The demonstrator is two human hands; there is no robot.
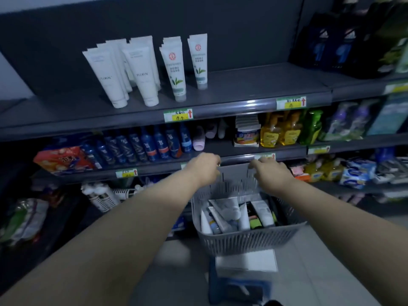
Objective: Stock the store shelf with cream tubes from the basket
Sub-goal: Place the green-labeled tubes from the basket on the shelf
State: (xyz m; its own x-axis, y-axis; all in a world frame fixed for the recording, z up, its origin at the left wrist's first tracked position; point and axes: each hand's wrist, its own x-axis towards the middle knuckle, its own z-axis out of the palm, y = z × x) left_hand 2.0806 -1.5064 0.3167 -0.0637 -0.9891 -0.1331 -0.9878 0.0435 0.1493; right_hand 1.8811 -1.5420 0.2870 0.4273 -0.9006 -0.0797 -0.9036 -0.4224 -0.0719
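Both arms reach far forward to the grey basket (242, 241), which sits on a blue stool (238, 286) close in front of the shelving. The right hand (272, 174) is at the right end of the basket's far rim, its fingers curled over the top of that wall and gripping it. The left hand (206, 167) is at the far left corner of the same rim, knuckles up and fingers tucked under out of sight. Whether it holds the rim cannot be told, and motion blur softens both hands.

Inside the basket, near of the hands, lie the loose tubes (229, 214). They are piled against one another, mostly white and grey, with a black one bearing a green band toward the right.

On the top shelf (254, 85), far above and to the left of the hands, more tubes stand upright, cap down. Two rows of plain white tubes (123, 71) stand on the left. A row of leaf tubes (174, 69) stands just to their right, and a single tube (198, 60) with the same leaf print stands a little apart, further right.

A price tag (178, 114) sits on that shelf's front edge, below the leaf tubes. The shelf under it holds blue bottles (150, 144) on the left and yellow bottles (278, 131) on the right, just beyond the hands
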